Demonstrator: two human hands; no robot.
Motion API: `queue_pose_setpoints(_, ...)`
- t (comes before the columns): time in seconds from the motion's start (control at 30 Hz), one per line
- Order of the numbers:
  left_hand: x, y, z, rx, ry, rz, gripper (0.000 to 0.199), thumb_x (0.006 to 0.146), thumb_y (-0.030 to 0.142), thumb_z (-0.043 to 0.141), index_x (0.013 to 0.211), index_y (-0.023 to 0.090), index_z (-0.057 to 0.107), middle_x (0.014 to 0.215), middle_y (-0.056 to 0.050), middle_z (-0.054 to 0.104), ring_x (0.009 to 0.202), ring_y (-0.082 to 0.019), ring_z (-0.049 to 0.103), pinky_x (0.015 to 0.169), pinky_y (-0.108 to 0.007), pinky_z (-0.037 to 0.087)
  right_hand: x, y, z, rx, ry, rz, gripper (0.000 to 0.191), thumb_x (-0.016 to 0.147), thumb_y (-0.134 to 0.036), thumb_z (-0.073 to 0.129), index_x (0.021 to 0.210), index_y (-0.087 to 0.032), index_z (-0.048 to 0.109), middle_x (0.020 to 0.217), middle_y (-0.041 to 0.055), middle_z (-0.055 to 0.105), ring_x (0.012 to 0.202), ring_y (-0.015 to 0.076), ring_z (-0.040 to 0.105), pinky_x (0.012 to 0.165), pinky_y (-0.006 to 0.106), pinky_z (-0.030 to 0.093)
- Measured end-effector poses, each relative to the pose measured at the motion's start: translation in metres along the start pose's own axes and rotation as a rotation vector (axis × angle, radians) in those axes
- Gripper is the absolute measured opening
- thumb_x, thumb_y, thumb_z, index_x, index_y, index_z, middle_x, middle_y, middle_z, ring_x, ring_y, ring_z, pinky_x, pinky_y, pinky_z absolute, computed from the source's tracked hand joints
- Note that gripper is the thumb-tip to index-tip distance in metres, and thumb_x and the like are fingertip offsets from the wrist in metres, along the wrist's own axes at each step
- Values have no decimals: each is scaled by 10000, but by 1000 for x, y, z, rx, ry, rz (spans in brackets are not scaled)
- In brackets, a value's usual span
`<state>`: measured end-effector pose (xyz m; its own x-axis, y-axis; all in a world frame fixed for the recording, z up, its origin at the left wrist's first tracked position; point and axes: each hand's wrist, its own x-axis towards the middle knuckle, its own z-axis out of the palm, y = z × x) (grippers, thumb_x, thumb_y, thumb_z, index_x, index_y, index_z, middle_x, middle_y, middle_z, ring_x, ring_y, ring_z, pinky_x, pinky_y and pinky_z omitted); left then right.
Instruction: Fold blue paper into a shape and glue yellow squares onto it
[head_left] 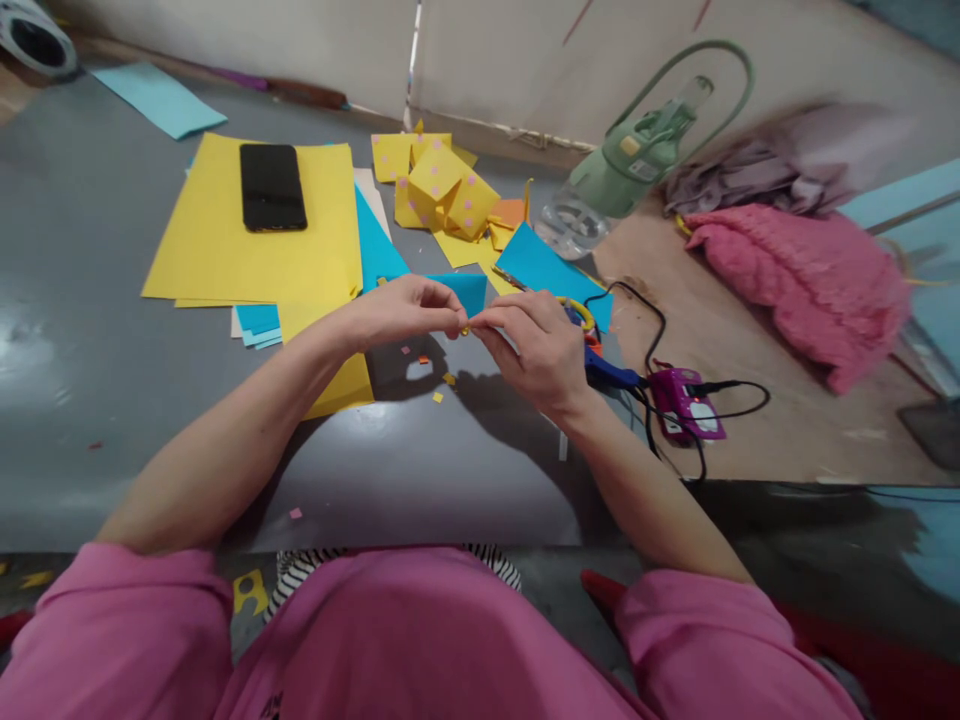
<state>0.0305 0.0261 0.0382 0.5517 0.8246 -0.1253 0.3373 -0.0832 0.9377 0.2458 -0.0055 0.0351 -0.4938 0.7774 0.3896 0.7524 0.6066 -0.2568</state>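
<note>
The fingertips of my left hand (412, 308) and my right hand (536, 348) meet over the grey table. Between them is a tiny yellow paper piece (465, 331), pinched from both sides; its exact shape is too small to make out. Just below lie small scraps: an orange scrap (424, 360), a yellow scrap (438, 397) and a pink scrap (406, 350). Blue paper (461, 290) lies behind my fingers. Close to my right hand are scissors with yellow handle loops (579, 312), and a blue-handled tool (611, 372), partly hidden by that hand.
Yellow sheets (202, 240) bear a black phone (273, 188) at the left. Folded yellow paper with pink dots (442, 185) stands at the back. To the right are a green bottle (630, 165), a purple device (679, 400) with black cables, and pink cloth (810, 270).
</note>
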Motion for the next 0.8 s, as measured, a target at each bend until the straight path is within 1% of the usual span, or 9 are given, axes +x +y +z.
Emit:
queue_pose_setpoints(0.07,0,0,-1,-5,-9,11,210,816,362,625,878,192,732,906,-37,759,815,-169,682,669,-277,511,0,-1,1,-5,15,-4,255,1024,-368,506,935,-269,723,1033,81,729,1016,256,637,934,424,456)
queue_pose_setpoints(0.17,0,-1,-1,-64,-44,12,208,817,365,651,911,194,721,843,-28,726,717,-142,638,637,-279,494,-1,-3,1,51,57,14,216,1010,-350,522,925,-251,694,1007,92,725,1015,259,640,924,422,464)
queue_pose_setpoints(0.27,1,0,0,-116,-49,2,176,823,347,657,894,190,698,799,-17,685,646,-114,580,585,-258,458,-1,-5,-1,169,72,67,167,987,-339,559,908,-232,661,940,79,709,898,223,635,802,369,483)
queue_pose_setpoints(0.33,0,1,1,-130,-47,2,152,825,332,656,873,191,685,789,-11,670,628,-106,559,563,-245,441,-1,-6,-2,255,57,123,155,975,-340,575,892,-226,641,905,58,695,786,184,605,695,328,465)
queue_pose_setpoints(0.4,-1,3,1,-128,-46,1,149,828,337,662,868,195,681,787,-8,666,628,-106,561,556,-240,438,-1,-8,-3,310,42,166,150,965,-340,585,879,-225,629,891,43,684,725,159,568,644,308,439)
queue_pose_setpoints(0.53,-2,5,2,-107,-53,-22,178,844,374,649,875,201,677,797,-15,673,635,-114,578,542,-238,433,-1,-9,-3,385,40,179,140,946,-320,604,853,-217,626,858,28,657,724,151,539,660,306,425)
queue_pose_setpoints(0.6,-2,5,2,-109,-66,-17,166,842,357,644,878,198,675,804,-17,677,636,-112,577,546,-237,437,-1,-9,-2,467,27,217,145,940,-326,611,854,-212,629,848,22,642,729,147,534,663,302,421)
queue_pose_setpoints(0.7,-2,5,1,-107,-70,-3,146,814,323,662,876,193,685,822,-11,683,660,-112,575,560,-234,440,-1,-8,-1,628,-17,303,177,930,-369,626,865,-205,630,839,15,626,737,140,537,656,288,420)
queue_pose_setpoints(0.8,-3,6,1,-90,-61,-5,169,803,343,679,872,191,706,847,-4,696,694,-112,578,578,-229,435,0,-8,-1,715,-47,344,230,914,-424,655,867,-201,631,837,12,626,737,135,532,651,278,421)
